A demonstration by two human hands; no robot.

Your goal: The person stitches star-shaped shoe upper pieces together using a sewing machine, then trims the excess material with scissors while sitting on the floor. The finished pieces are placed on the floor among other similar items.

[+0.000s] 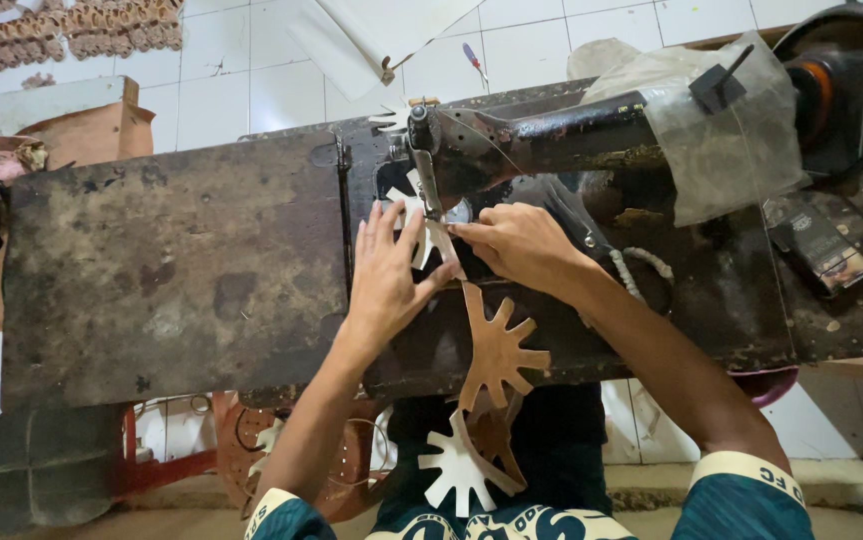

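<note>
Thin, light, floppy notched strip (pixel 496 350), probably leather. Best pinned flat beside the needle (pixel 429 190). Left hand (pixel 386 275) splayed flat; right hand (pixel 521 243) pinching its edge.

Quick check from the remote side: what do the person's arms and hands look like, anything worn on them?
Both hands are bare: no gloves, rings or watch show on the left hand or the right hand. The forearms are uncovered too. Short dark teal sleeves end above the elbows, each with a cream cuff band bearing dark lettering: left sleeve, right sleeve.
</note>
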